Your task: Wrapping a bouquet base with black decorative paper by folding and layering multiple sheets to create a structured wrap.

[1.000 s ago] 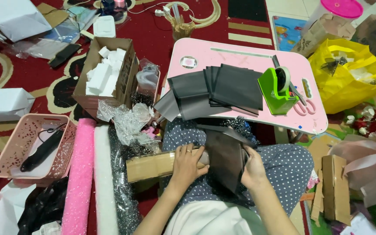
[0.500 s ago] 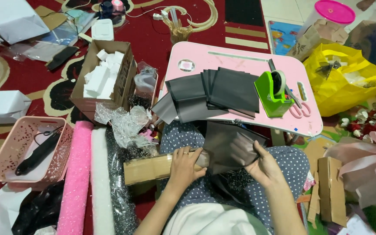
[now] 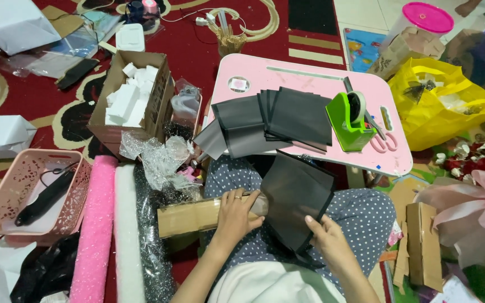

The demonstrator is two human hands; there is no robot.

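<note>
A big red carpet (image 3: 197, 33) with curly patterns fills the top of the frame. On it, in the upper middle, sits a small pink tabletop (image 3: 304, 73) with a stack of black sheets (image 3: 287, 115), a green tape holder (image 3: 350, 120) and pink scissors (image 3: 385, 140) on its right side. A yellow bag (image 3: 450, 106) is at the upper right. A brown box (image 3: 152, 106) with white blocks inside is at the upper left. A pink basket (image 3: 7, 185) sits at the left edge, and a pink roll (image 3: 94, 230) lies just beside it, next to a white roll (image 3: 127, 235).

In the lower middle, the person holds things over a dotted lap. The left hand (image 3: 236, 216) is curled around a long brown cardboard tube (image 3: 189, 217). The right hand (image 3: 329, 241) pinches the lower edge of a black sheet (image 3: 296, 202), thumb on top. The sheet seems to touch the end of the tube, but that spot is hard to see.
</note>
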